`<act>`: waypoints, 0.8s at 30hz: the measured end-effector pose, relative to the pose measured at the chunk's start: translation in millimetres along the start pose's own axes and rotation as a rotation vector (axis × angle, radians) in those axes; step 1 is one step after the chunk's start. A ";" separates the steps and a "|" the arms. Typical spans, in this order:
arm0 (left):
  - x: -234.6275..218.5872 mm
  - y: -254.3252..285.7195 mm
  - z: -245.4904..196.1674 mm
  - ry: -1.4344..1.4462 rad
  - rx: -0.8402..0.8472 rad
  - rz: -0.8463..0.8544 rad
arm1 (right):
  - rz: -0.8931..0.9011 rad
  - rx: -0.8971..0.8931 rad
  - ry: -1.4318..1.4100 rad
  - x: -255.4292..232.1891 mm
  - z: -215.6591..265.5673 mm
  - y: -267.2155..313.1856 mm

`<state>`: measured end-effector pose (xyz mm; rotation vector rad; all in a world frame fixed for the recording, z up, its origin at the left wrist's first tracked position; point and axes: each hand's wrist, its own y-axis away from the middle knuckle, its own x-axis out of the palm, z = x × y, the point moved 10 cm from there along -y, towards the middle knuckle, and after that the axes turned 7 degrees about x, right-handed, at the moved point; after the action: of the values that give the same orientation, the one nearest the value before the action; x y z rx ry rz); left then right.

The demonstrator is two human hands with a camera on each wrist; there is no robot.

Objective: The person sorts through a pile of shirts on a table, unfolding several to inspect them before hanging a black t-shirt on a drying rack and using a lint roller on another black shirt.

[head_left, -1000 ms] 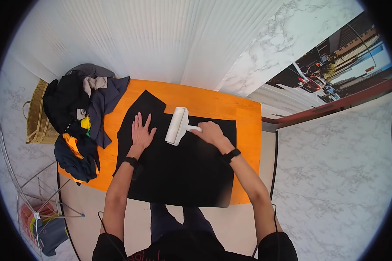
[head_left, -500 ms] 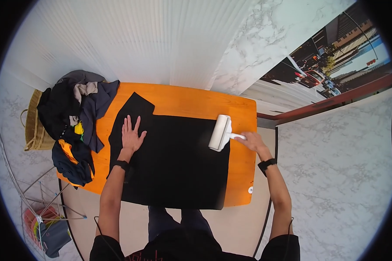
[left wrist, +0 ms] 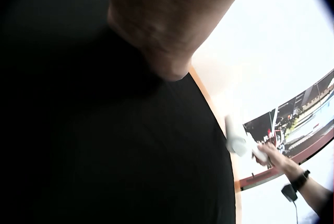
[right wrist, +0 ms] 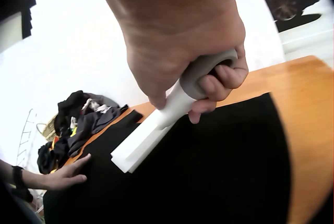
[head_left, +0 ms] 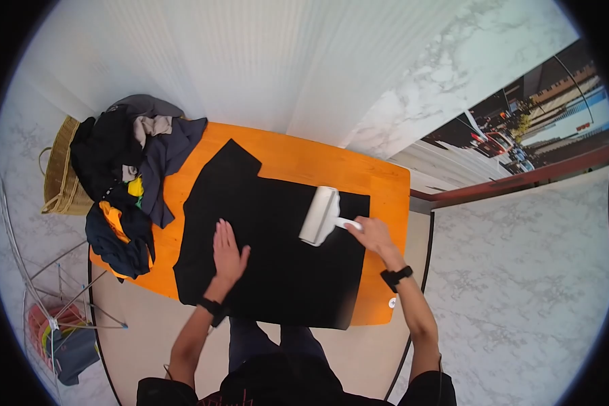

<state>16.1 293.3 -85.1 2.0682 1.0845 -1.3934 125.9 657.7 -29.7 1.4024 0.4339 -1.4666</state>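
Observation:
A black garment (head_left: 284, 277), with a sleeve at its far left, lies spread flat on the orange wooden table (head_left: 318, 162). My right hand (head_left: 372, 237) grips the handle of a white lint roller (head_left: 319, 216), whose cylinder is over the right part of the garment. In the right wrist view the fingers of that hand curl round the grey-and-white handle (right wrist: 195, 80). On the left part of the cloth my left hand (head_left: 229, 260) lies with its fingers straight and the thumb spread. The left wrist view shows mostly black fabric (left wrist: 130, 146) below that hand.
Heaped clothes (head_left: 108, 155), dark with some orange and yellow, cover the table's left end and a woven basket (head_left: 64, 176) beside it. A metal drying rack (head_left: 54, 323) stands at the lower left. A pale ribbed wall (head_left: 210, 61) runs behind the table.
The lint roller went right to the garment's right edge, then came partway back left. My left hand has slid over the cloth towards my body and a little right.

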 end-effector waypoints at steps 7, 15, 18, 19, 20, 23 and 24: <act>12.7 65.4 -15.6 0.080 -0.094 0.086 | -0.014 -0.298 -0.017 50.6 195.7 -72.8; 13.7 64.7 -5.8 0.085 -0.122 0.092 | -0.023 -0.434 -0.038 89.8 355.7 -109.7; 12.7 64.9 -6.1 0.081 -0.118 0.085 | -0.027 -0.421 -0.057 94.8 383.1 -111.3; 12.3 64.6 -6.4 0.088 -0.114 0.080 | -0.024 -0.397 -0.055 94.7 387.2 -111.0; 11.7 65.1 -7.3 0.095 -0.108 0.077 | -0.022 -0.369 -0.054 93.6 388.5 -110.0; 5.1 68.1 -4.5 0.184 -0.099 0.016 | -0.040 -0.372 -0.140 83.3 373.6 -95.9; 0.9 69.0 -2.3 0.183 -0.093 0.012 | -0.047 -0.372 -0.140 76.9 362.0 -89.6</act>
<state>72.1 253.4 -90.4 2.1629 1.1843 -1.1428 -123.6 370.2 -38.3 0.9956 0.6184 -1.4250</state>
